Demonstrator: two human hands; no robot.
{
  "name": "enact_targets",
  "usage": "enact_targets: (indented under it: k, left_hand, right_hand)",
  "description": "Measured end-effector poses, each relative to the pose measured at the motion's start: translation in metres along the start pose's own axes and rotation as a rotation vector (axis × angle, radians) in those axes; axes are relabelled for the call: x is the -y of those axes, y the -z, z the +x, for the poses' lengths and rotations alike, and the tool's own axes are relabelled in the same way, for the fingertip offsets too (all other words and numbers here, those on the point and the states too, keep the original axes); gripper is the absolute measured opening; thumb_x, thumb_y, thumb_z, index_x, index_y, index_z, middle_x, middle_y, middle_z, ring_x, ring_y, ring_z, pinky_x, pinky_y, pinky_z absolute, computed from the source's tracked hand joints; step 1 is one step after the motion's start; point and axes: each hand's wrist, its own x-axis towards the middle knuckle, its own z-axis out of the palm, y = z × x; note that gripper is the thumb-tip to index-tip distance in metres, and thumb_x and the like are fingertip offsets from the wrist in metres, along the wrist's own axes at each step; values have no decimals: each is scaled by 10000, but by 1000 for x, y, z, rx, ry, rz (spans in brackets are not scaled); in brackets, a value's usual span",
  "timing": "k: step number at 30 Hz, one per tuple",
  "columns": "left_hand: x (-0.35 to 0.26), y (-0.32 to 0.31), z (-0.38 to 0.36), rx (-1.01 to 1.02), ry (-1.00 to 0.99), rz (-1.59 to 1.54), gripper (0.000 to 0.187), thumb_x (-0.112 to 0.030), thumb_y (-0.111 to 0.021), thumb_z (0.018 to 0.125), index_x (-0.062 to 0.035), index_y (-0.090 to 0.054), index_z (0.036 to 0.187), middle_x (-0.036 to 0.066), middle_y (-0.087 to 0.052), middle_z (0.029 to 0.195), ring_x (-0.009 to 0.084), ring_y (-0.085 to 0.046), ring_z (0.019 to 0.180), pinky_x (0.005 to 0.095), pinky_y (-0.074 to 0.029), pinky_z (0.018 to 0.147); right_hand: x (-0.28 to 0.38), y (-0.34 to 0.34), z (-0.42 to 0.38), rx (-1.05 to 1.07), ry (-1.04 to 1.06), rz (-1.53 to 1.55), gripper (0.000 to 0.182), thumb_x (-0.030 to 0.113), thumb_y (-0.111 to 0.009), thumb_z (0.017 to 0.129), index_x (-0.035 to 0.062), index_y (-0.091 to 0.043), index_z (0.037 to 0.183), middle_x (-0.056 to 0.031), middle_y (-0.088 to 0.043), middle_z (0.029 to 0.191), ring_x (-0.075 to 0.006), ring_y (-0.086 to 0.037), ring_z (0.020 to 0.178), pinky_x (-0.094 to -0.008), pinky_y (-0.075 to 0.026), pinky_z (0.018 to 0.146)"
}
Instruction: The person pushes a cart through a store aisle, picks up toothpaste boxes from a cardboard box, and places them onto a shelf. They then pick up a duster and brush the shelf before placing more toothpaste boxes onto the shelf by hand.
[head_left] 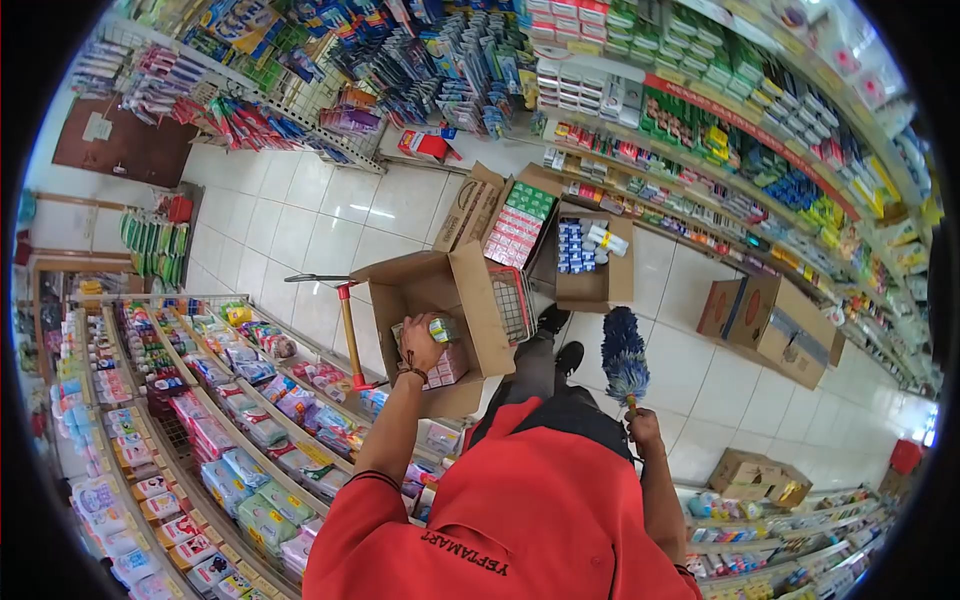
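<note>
My left hand [421,347] reaches into an open cardboard box [481,300]. Its fingers are closed around a small green and yellow packet [440,330]; part of the packet is hidden by the hand. Pink and white small boxes [452,366] lie under it at the bottom of the carton. In my right hand [645,428] is a blue feather duster [626,360], gripped by its handle, with the head pointing away from me.
Past the carton stand a box of green and pink packs [519,222], a box with blue and white packs [597,292] and a wire basket [513,303]. A taped carton [778,325] sits on the tiled floor [668,350] at right. Stocked shelves [240,400] line both sides.
</note>
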Motion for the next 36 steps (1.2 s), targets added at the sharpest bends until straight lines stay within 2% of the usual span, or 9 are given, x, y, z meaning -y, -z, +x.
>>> enact_targets:
  k: [7, 12, 15, 19, 20, 25, 27, 34, 36]
  left_hand:
    - [26, -3, -7, -186, 25, -247, 267, -123, -815, 701, -48, -682, 920, 119, -714, 863, 291, -680, 809, 435, -537, 768]
    - [13, 23, -10, -171, 184, -331, 222, -86, -798, 742, -43, -679, 925, 118, -725, 849, 268, -716, 777, 386, -557, 712]
    - [41, 4, -15, -92, 111, -121, 291, -136, -810, 713, -59, -697, 970, 129, -737, 911, 304, -717, 830, 387, -572, 796]
    - [37, 4, -35, 228, 245, 149, 458, -295, -827, 670, -68, -695, 1046, 159, -701, 1071, 312, -674, 1021, 389, -543, 919]
    - [28, 5, -42, 296, 307, 228, 570, -352, -828, 663, -60, -670, 1126, 182, -670, 1172, 315, -645, 1110, 401, -524, 966]
    - [15, -6, -66, 296, 780, 178, 970, -473, -793, 688, 5, -373, 1420, 248, -444, 1443, 386, -510, 1290, 469, -462, 1053]
    - [1, -8, -69, 245, 802, 257, 1103, -569, -803, 657, 53, -345, 1444, 272, -431, 1456, 410, -471, 1329, 480, -463, 1055]
    - [13, -24, -83, 71, 719, 214, 996, -519, -720, 737, -112, -299, 1542, 240, -341, 1534, 406, -349, 1403, 492, -238, 1197]
    - [-5, -19, -92, 3, 734, 185, 996, -506, -733, 728, -119, -304, 1540, 243, -340, 1533, 407, -338, 1407, 490, -215, 1203]
  right_hand:
    - [-139, 8, -13, -79, 208, -150, 209, 184, -606, 873, -10, -680, 847, -51, -539, 554, -175, -518, 449, -364, -388, 404]
    - [-154, 6, -42, -146, -282, -138, 562, 495, -542, 961, -46, -666, 873, -144, -584, 603, -314, -566, 488, -419, -434, 456]
    - [-169, 10, -46, -85, -143, -254, 635, 575, -528, 958, -40, -659, 871, -148, -568, 601, -305, -547, 471, -424, -428, 442]
    - [-181, 4, -23, -110, -264, 220, 453, 408, -588, 913, -1, -629, 721, -124, -561, 564, -233, -554, 445, -412, -441, 425]
    - [-175, 3, -27, -133, -225, 252, 274, 243, -549, 912, -8, -658, 911, -83, -503, 562, -210, -473, 435, -376, -377, 399]
    - [-204, -16, 9, -165, -158, 428, 242, 162, -524, 867, -21, -668, 933, -89, -545, 602, -191, -494, 462, -359, -348, 406]
    - [-220, -19, 23, -235, 404, -18, 288, 178, -491, 883, -27, -691, 857, -80, -577, 617, -190, -546, 510, -383, -407, 460]
    - [-131, 17, 19, -6, -272, 78, 291, 212, -580, 888, -19, -615, 714, -121, -589, 607, -209, -531, 444, -388, -388, 390]
    - [-86, 31, -2, -7, -229, -34, 293, 228, -579, 896, -22, -618, 747, -110, -575, 596, -204, -519, 431, -377, -375, 379]
